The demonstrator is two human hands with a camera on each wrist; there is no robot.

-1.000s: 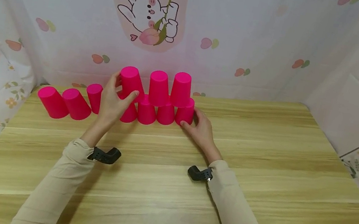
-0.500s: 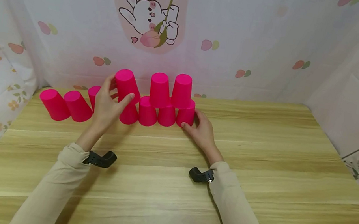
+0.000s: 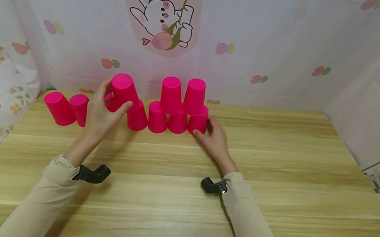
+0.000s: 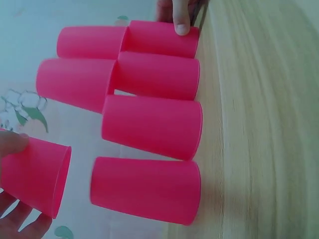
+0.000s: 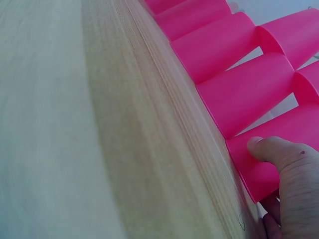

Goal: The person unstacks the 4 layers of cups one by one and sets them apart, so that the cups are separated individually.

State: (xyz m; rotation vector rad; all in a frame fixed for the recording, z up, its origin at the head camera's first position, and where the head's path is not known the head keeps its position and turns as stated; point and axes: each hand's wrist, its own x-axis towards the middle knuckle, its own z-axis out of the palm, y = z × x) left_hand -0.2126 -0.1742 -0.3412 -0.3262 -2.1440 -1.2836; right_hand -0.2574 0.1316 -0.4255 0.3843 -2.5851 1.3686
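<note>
My left hand (image 3: 100, 117) grips an upside-down pink cup (image 3: 124, 88) by its sides. In the left wrist view this held cup (image 4: 37, 174) hangs apart from the stack, its open rim facing down toward the table. At the right end of the stack, my right hand (image 3: 215, 142) holds the last bottom cup (image 3: 196, 120), thumb on its front near the rim (image 5: 256, 174). Two upper cups, one (image 3: 171, 96) beside the other (image 3: 194, 96), stand across the bottom row. The row's left-end cup (image 3: 137, 117) has nothing on top.
More upside-down pink cups stand at the left, one (image 3: 60, 108) outermost and another (image 3: 78, 108) partly behind my left hand. A third is mostly hidden there. The wooden table (image 3: 168, 199) meets a printed cloth backdrop (image 3: 251, 32) right behind the cups.
My left hand has carried its cup leftward, from above the left part of the bottom row to beyond its left end. My right hand has stayed on the end cup.
</note>
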